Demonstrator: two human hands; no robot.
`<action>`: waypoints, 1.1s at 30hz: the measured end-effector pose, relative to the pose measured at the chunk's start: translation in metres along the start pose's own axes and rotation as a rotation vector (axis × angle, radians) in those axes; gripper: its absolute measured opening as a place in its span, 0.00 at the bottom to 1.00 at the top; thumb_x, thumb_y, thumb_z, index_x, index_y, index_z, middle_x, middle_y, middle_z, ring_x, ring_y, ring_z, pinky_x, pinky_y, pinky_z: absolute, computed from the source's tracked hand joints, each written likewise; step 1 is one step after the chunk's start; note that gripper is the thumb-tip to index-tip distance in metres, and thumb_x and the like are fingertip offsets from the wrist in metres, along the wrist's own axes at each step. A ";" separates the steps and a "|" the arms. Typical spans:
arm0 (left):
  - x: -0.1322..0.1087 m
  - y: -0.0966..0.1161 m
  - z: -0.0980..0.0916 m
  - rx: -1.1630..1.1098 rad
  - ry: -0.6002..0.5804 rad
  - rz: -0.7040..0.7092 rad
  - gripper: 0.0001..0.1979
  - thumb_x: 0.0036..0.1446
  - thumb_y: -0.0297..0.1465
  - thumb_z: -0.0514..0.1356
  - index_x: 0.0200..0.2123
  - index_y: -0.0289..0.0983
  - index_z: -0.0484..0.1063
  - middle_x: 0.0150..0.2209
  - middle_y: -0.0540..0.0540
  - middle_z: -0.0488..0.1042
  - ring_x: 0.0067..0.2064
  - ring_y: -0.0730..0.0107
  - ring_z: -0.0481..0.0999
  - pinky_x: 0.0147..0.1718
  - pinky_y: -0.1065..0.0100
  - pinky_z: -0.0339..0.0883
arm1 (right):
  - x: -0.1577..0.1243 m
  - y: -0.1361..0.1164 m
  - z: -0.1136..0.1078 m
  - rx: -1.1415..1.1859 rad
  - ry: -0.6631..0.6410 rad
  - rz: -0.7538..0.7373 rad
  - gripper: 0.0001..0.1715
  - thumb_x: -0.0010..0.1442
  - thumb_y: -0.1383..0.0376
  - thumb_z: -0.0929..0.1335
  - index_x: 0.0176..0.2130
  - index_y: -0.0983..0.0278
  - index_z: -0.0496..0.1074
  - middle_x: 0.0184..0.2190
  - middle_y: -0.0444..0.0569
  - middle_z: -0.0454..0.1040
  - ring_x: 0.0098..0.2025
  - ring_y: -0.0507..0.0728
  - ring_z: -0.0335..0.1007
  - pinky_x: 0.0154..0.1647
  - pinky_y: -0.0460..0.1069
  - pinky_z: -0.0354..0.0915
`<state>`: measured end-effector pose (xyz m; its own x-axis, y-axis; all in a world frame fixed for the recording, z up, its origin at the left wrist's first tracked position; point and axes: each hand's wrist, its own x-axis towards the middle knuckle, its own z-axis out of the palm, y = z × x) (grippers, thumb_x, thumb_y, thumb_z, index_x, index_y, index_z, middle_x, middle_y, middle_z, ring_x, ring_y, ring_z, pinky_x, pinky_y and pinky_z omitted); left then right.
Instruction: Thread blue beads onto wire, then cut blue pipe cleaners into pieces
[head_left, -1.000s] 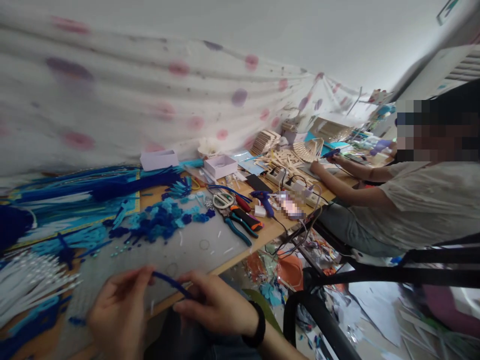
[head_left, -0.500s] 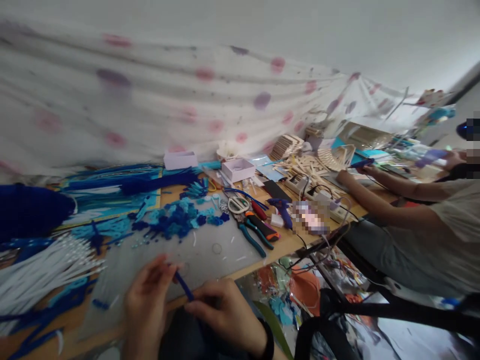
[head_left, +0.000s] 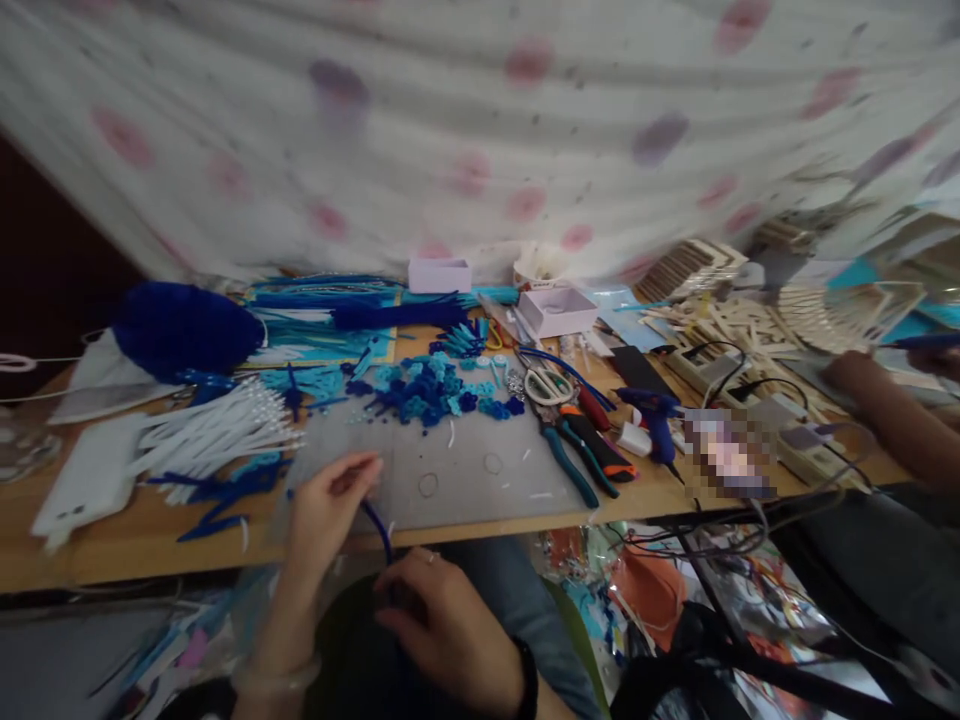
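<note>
A dark blue pipe cleaner (head_left: 381, 528) runs between my two hands in front of the table edge, bent in a slight curve. Its upper end goes in at my left hand (head_left: 330, 515), whose fingertips are pinched together over the grey mat (head_left: 480, 500). Lower down, my right hand (head_left: 454, 625) has its fingers curled round the other part, near my lap. Beyond the hands lies a pile of blue and turquoise pipe-cleaner flowers (head_left: 431, 388). Two thin rings (head_left: 428, 486) rest on the mat.
White pipe-cleaner stems (head_left: 217, 430) and a white power bank (head_left: 90, 475) lie at left. Pliers (head_left: 574, 460), a blue glue gun (head_left: 656, 420), a small white box (head_left: 559, 312) and a power strip (head_left: 712, 380) are to the right. A co-worker's arm (head_left: 885, 410) reaches in there.
The view has swung left and levelled, so more of the table's left side shows. Both hands still hold the pipe cleaner, which now looks more curved.
</note>
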<state>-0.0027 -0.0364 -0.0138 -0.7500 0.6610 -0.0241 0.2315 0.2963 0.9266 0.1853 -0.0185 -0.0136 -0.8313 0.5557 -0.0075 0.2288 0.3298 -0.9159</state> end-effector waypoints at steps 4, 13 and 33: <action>0.009 -0.002 -0.021 0.277 0.269 0.230 0.14 0.52 0.43 0.61 0.35 0.39 0.78 0.34 0.45 0.80 0.34 0.62 0.77 0.38 0.62 0.70 | -0.021 0.013 -0.032 -0.005 0.237 -0.017 0.09 0.58 0.68 0.70 0.41 0.62 0.75 0.31 0.45 0.73 0.30 0.53 0.69 0.32 0.46 0.64; -0.005 -0.002 0.025 0.984 0.299 0.153 0.35 0.52 0.50 0.61 0.51 0.24 0.69 0.43 0.28 0.74 0.45 0.41 0.74 0.42 0.52 0.68 | -0.034 0.042 -0.084 -0.149 0.483 0.002 0.08 0.62 0.63 0.68 0.43 0.61 0.73 0.24 0.41 0.68 0.24 0.51 0.65 0.27 0.44 0.63; 0.006 0.001 0.010 0.871 0.202 0.265 0.12 0.58 0.34 0.57 0.43 0.37 0.74 0.42 0.37 0.75 0.49 0.48 0.73 0.48 0.54 0.66 | -0.027 0.031 -0.077 -0.175 0.385 -0.049 0.09 0.64 0.64 0.66 0.44 0.62 0.73 0.29 0.45 0.72 0.28 0.53 0.69 0.31 0.46 0.66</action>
<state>-0.0009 -0.0251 -0.0170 -0.6807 0.6729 0.2895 0.7325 0.6196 0.2821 0.2535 0.0354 -0.0109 -0.6013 0.7695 0.2153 0.3039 0.4694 -0.8291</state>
